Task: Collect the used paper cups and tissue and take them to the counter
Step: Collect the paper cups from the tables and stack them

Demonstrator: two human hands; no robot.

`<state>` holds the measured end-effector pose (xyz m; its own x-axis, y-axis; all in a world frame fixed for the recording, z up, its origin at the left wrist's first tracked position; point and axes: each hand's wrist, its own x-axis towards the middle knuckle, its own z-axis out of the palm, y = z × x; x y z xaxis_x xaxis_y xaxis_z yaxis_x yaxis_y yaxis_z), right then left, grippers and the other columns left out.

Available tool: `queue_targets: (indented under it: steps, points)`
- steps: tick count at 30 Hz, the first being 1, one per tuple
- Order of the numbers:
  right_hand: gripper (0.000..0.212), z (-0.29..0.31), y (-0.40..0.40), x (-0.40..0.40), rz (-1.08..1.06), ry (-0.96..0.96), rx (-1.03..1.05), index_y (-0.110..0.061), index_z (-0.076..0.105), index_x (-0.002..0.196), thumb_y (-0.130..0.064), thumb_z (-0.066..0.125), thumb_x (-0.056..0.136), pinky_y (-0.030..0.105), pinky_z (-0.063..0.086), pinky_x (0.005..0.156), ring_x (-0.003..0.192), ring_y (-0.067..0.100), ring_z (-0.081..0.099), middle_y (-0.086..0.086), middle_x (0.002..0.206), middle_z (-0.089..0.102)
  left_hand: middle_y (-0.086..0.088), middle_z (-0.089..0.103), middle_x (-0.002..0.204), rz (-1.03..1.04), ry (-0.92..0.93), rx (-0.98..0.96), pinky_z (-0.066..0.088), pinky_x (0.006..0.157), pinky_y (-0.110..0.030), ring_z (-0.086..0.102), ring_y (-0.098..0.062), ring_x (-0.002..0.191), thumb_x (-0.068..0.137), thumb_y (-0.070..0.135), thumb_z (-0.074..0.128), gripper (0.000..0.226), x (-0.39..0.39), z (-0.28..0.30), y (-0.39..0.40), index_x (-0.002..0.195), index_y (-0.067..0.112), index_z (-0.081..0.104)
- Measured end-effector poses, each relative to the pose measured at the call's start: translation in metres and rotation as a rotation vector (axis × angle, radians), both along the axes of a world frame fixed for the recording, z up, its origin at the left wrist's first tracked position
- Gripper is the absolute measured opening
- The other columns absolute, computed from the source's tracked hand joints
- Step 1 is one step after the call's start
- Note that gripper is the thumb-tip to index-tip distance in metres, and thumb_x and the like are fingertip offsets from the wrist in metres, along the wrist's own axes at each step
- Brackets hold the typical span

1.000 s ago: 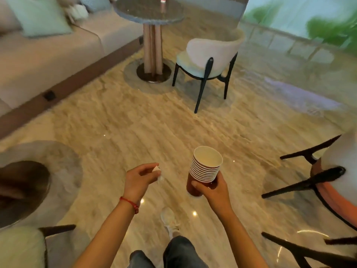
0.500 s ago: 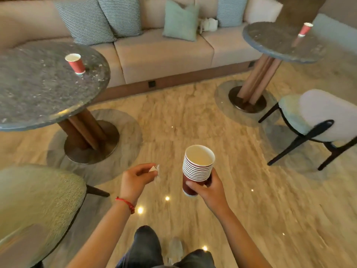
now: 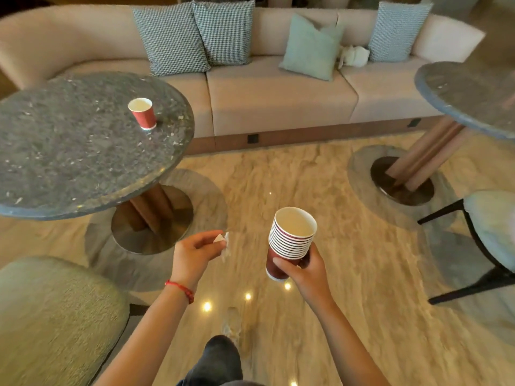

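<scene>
A stack of red paper cups (image 3: 289,242) sits just right of frame centre, gripped near its base by the right hand (image 3: 305,270), w/ the top cup's white inside showing. The left hand (image 3: 195,253), left of centre & apart from the right, pinches a crumpled white tissue (image 3: 224,243) betw. thumb & fingers. One more red cup (image 3: 142,113) stands upright on the round grey table (image 3: 69,151) at upper left, w/ a beige sofa (image 3: 278,96) & its cushions across the top, and a second table (image 3: 471,96) at far right.
</scene>
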<state>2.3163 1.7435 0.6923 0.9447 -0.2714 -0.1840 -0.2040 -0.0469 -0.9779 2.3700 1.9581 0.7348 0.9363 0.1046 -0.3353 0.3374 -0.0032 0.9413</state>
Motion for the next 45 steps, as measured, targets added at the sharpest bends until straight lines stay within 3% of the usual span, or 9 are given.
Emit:
queue_targets:
  steps: [4, 12, 17, 22, 26, 36, 45]
  points:
    - [0.072, 0.002, 0.006, 0.079, -0.004, 0.004, 0.009, -0.026, 0.056, 0.117, -0.044, 0.083, 0.053, 0.026, 0.054, 0.077, 0.1, 0.01, 0.064, -0.008, 0.108, 0.068, -0.005, 0.067, 0.08, -0.017, -0.018, 0.014, 0.051, 0.059, -0.008, 0.065, -0.004, 0.066, 0.077, -0.003, 0.068, 0.024, 0.075, 0.005, 0.003, 0.098, 0.009, 0.068]
    - [0.079, 0.01, 0.009, 0.191, 0.034, -0.007, 0.02, -0.023, 0.053, 0.122, -0.044, 0.083, 0.052, 0.024, 0.054, 0.077, 0.102, 0.007, 0.063, -0.009, 0.11, 0.067, -0.001, 0.069, 0.076, 0.035, -0.006, 0.019, 0.047, 0.056, -0.006, 0.065, 0.004, 0.062, 0.075, 0.0, 0.072, 0.021, 0.182, 0.003, 0.01, 0.09, 0.014, 0.071]
    - [0.068, 0.001, 0.001, 0.265, 0.082, -0.001, 0.021, -0.028, 0.057, 0.114, -0.043, 0.083, 0.053, 0.027, 0.054, 0.078, 0.1, 0.011, 0.064, -0.009, 0.106, 0.068, -0.005, 0.07, 0.079, 0.09, 0.006, 0.036, 0.05, 0.06, -0.008, 0.066, -0.003, 0.067, 0.074, -0.001, 0.073, 0.022, 0.246, -0.006, 0.007, 0.092, 0.012, 0.071]
    - [0.06, -0.005, -0.013, 0.343, 0.163, -0.005, 0.021, -0.032, 0.058, 0.107, -0.042, 0.084, 0.053, 0.034, 0.055, 0.08, 0.098, 0.019, 0.064, -0.006, 0.101, 0.069, 0.004, 0.071, 0.07, 0.175, 0.02, 0.013, 0.049, 0.057, -0.008, 0.066, 0.0, 0.063, 0.072, -0.002, 0.073, 0.023, 0.309, -0.011, -0.004, 0.084, 0.018, 0.073]
    - [0.061, -0.001, -0.02, 0.404, 0.265, -0.01, 0.01, -0.034, 0.058, 0.108, -0.043, 0.083, 0.053, 0.031, 0.056, 0.079, 0.096, 0.014, 0.064, -0.011, 0.101, 0.068, 0.004, 0.071, 0.067, 0.259, 0.025, -0.01, 0.05, 0.057, -0.01, 0.066, -0.001, 0.061, 0.071, -0.003, 0.074, 0.024, 0.351, -0.007, -0.011, 0.08, 0.02, 0.073]
    - [0.063, 0.002, 0.03, 0.506, 0.541, -0.003, 0.035, -0.041, 0.058, 0.108, -0.049, 0.086, 0.052, 0.025, 0.053, 0.078, 0.099, 0.01, 0.064, -0.012, 0.106, 0.068, 0.001, 0.072, 0.077, 0.521, 0.068, 0.042, 0.052, 0.069, -0.018, 0.066, -0.007, 0.07, 0.075, 0.005, 0.073, 0.018, 0.385, 0.003, 0.026, 0.087, 0.018, 0.072]
    - [0.067, 0.007, 0.132, 0.56, 0.733, -0.043, 0.079, -0.033, 0.057, 0.112, -0.043, 0.087, 0.053, 0.019, 0.052, 0.076, 0.102, 0.01, 0.064, -0.012, 0.109, 0.068, 0.001, 0.071, 0.075, 0.713, 0.003, 0.018, 0.051, 0.058, -0.011, 0.066, -0.001, 0.062, 0.076, 0.001, 0.071, 0.016, 0.398, 0.008, 0.098, 0.089, 0.012, 0.071]
